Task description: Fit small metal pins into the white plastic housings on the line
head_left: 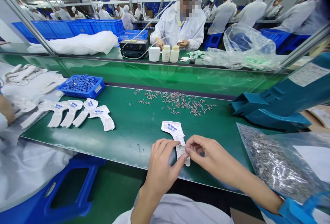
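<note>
A white gun-shaped plastic shell half lies on the green bench near its front edge, with small blue parts in its upper end. My left hand grips the shell's handle from the left between thumb and fingers. From the right, my right hand pinches at the handle; what lies between its fingertips is too small to tell. Several similar shell halves with blue parts rest in a row to the left. Beyond my hands, small metal parts are scattered over the bench.
A blue bin of small blue parts stands at the back left. On the right are a teal plastic holder and a clear bag of metal parts. Across the green partition a person works. Another person's hand shows at far left.
</note>
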Available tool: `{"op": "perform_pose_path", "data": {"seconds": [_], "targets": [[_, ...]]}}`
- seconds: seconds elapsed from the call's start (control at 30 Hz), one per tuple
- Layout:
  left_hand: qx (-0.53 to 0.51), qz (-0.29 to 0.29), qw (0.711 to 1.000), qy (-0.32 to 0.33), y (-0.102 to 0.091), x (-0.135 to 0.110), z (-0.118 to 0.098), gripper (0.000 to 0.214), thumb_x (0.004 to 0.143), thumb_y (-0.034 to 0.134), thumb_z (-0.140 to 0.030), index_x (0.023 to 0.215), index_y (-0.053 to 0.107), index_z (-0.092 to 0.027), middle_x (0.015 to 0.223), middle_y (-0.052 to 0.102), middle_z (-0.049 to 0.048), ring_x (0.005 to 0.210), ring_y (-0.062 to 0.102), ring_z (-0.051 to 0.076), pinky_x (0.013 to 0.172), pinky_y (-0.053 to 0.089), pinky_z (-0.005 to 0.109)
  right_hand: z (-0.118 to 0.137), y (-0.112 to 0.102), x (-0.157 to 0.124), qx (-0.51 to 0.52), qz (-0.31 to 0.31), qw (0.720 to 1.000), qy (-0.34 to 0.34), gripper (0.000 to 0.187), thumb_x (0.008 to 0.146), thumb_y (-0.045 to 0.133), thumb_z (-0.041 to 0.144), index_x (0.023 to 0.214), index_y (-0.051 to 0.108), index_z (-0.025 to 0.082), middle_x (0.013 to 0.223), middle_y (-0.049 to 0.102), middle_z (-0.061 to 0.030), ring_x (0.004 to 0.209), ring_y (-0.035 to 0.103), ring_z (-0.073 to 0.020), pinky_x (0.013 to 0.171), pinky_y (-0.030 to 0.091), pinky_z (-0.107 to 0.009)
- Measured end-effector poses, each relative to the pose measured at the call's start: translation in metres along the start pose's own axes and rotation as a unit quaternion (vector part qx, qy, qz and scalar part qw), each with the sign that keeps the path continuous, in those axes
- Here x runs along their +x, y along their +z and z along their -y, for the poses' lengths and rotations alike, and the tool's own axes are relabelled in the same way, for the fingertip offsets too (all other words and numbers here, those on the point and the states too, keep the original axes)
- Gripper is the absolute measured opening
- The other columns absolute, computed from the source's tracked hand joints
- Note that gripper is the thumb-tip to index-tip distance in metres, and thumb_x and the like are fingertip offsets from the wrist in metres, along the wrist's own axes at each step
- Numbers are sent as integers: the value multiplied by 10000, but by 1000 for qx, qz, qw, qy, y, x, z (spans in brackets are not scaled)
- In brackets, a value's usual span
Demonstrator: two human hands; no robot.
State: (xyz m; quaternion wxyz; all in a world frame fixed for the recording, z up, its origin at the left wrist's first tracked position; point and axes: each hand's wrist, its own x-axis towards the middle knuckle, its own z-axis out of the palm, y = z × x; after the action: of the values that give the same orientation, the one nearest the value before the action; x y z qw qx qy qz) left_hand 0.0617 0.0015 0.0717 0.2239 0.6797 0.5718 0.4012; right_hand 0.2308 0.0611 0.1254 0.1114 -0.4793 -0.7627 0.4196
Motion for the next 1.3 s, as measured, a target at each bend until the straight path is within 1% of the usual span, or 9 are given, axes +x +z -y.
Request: {"op": "perform_pose_path", "data": {"seconds": [0.1, 0.2, 0.3, 0.47, 0.6, 0.73, 0.83, 1.0, 1.3], "targets": [[-67, -15, 997, -22, 0, 4, -5, 65, 938, 619, -230, 980, 668, -239, 941, 714, 10, 931, 613, 204, 848, 466, 369, 0, -1, 0, 101, 6, 995, 3, 171, 926, 518, 331, 865, 612, 201, 782, 650, -1, 720, 602, -152, 647, 460, -246], [-113, -23, 992, -49, 0, 5, -7, 99, 945, 603, -206, 935, 693, -247, 894, 730, -4, 893, 626, 194, 810, 471, 345, 1, 1, 1, 184, 10, 983, 4, 226, 919, 533, 390, 880, 631, 190, 810, 665, -15, 764, 627, -159, 702, 496, -257], [-83, -45, 994, -50, 1, 5, -9, 89, 935, 613, -203, 923, 693, -239, 877, 736, 1, 869, 629, 204, 790, 467, 349, 1, 3, 4, 210, 0, 977, 25, 252, 890, 567, 413, 871, 663, 180, 823, 698, -33, 788, 653, -174, 720, 512, -266], [24, -97, 995, 2, 6, 3, -13, 57, 936, 616, -205, 935, 671, -220, 870, 731, 13, 820, 622, 204, 761, 447, 355, 1, 3, 9, 155, -23, 987, 33, 243, 878, 578, 396, 851, 688, 181, 821, 728, -42, 768, 662, -186, 698, 506, -272], [43, -80, 996, 21, 6, 2, -11, 46, 935, 628, -230, 976, 649, -221, 909, 725, 18, 862, 624, 210, 778, 465, 357, 1, -7, 10, 85, 9, 996, 12, 248, 932, 509, 371, 870, 674, 196, 811, 711, -18, 733, 635, -169, 655, 463, -254], [93, -24, 995, 18, 8, 1, -3, 417, 879, 704, -337, 1247, 555, -207, 1268, 632, 94, 1188, 539, 293, 962, 456, 451, -6, -16, 14, -56, 25, 998, -28, 245, 972, 455, 319, 891, 657, 208, 854, 695, -21, 767, 614, -176, 671, 417, -264], [125, 15, 992, 17, 11, 0, 3, 552, 869, 711, -377, 1341, 486, -199, 1374, 570, 107, 1294, 470, 319, 1029, 419, 495, -11, -16, 19, -122, 42, 990, -50, 227, 977, 453, 290, 903, 650, 204, 909, 691, -39, 812, 611, -190, 680, 398, -274], [130, 39, 991, 5, 13, -1, 6, 570, 866, 712, -398, 1345, 476, -197, 1368, 580, 101, 1297, 478, 321, 1037, 417, 499, -11, -14, 26, -154, 63, 984, -63, 215, 979, 458, 253, 907, 656, 206, 907, 693, -34, 799, 608, -183, 673, 385, -267], [133, 29, 991, 7, 14, -2, 8, 556, 866, 709, -402, 1329, 494, -182, 1359, 592, 97, 1300, 479, 308, 1042, 421, 490, -12, -12, 25, -155, 67, 985, -42, 171, 968, 483, 278, 873, 614, 225, 880, 682, -27, 796, 607, -198, 637, 367, -271]]}}
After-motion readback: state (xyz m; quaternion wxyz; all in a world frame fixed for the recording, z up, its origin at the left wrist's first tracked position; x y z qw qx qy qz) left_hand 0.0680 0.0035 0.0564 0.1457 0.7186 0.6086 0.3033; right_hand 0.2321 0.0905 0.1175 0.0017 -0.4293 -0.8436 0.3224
